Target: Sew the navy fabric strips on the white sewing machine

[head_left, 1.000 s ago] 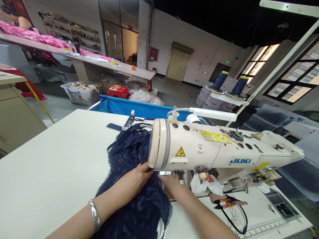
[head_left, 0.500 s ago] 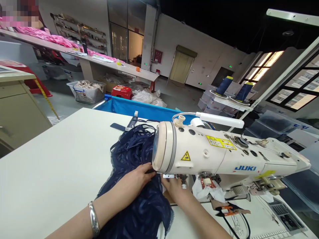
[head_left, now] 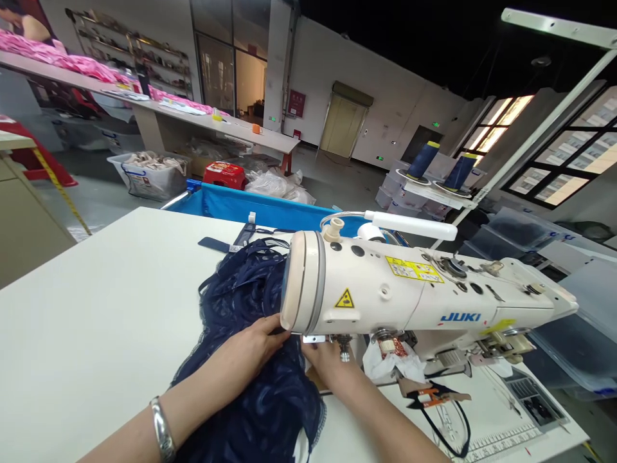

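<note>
Resting on navy fabric [head_left: 267, 399], left hand [head_left: 258, 344] lies near right hand [head_left: 330, 366], both grips impossible to tell.

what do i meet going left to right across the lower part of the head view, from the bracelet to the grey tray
silver bracelet → left hand → right hand → orange-and-black snips → grey tray
</note>
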